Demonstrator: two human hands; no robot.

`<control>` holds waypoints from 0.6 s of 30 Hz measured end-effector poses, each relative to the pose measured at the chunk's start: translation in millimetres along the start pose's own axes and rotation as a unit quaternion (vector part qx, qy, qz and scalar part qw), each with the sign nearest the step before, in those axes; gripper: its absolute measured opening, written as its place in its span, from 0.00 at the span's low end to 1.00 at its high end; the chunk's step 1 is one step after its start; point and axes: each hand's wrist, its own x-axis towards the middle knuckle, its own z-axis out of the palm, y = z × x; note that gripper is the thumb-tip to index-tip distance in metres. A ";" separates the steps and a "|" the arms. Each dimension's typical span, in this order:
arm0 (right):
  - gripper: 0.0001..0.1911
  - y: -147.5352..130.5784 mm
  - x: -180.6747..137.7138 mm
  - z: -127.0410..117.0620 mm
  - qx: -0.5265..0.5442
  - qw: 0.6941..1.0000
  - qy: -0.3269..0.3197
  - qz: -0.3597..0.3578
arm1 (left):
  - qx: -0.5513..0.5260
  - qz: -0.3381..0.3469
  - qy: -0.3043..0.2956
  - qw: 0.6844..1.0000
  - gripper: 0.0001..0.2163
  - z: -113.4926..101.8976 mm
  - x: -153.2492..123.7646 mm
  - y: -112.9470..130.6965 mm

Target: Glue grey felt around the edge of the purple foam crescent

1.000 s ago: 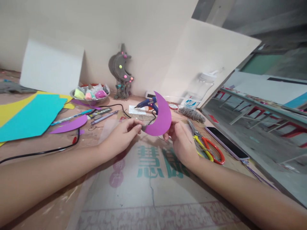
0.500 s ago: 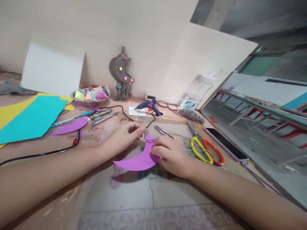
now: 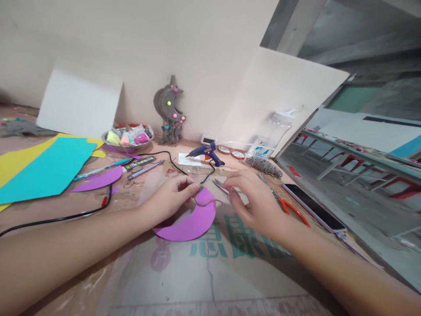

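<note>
Head view: left hand (image 3: 177, 193) pinches the purple crescent (image 3: 197, 221); right hand (image 3: 255, 197) curls nearby, its hold unclear.

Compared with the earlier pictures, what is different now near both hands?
The purple paper crescent was lowered and turned; grey yarn now crosses it. The right hand released the crescent, moving off rightward. The left hand and the blue glue gun stayed about where they were.

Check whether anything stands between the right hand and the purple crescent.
Only thin grey yarn runs across the gap from the purple crescent toward the right hand; nothing solid visibly blocks it. The small metal tool lies beyond the gap.
</note>
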 end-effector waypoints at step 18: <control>0.27 126.9 48.0 60.4 0.089 0.930 -0.120 0.335 | 0.003 0.012 -0.023 1.000 0.13 0.9 2.9 -13.0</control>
